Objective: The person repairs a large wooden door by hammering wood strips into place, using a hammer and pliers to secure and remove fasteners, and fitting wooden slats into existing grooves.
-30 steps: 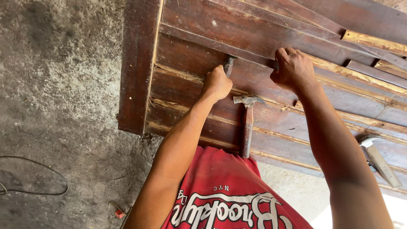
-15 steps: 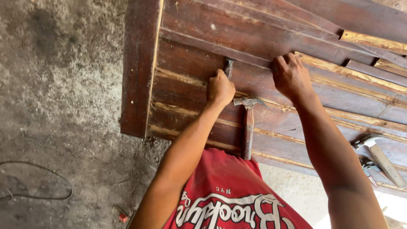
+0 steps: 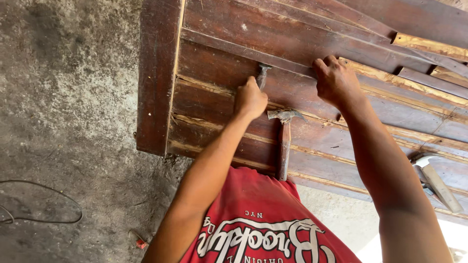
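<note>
Your left hand point(image 3: 250, 99) has its fingers point(image 3: 245, 104) curled tight around a slim metal tool point(image 3: 263, 76), a chisel or small pry bar by the look of it, whose tip sits against the seam under a narrow strip point(image 3: 273, 56) of the dark wooden panel point(image 3: 292, 29). Your right hand point(image 3: 335, 80) is not holding any tool; its fingers point(image 3: 321, 65) are bent and hooked over the edge of that same strip, just beside the tool's tip, gripping the wood itself.

Judging by how things lie, the work is well under way but far from finished: toward the right several boards point(image 3: 424, 46) show pale, raw edges and sit slightly lifted and out of line, while the boards under your hands are still seated flat and tight. The strip you are on has not yet come loose as far as can be seen.

A claw hammer point(image 3: 284, 141) lies untouched on the panel just below your left hand, head up, handle toward your red shirt point(image 3: 258, 219). A second tool with a light wooden handle point(image 3: 436, 178) rests near the right edge.

The panel lies on a rough grey concrete floor point(image 3: 63, 97), with a thin dark cable point(image 3: 44, 204) looping at the left
</note>
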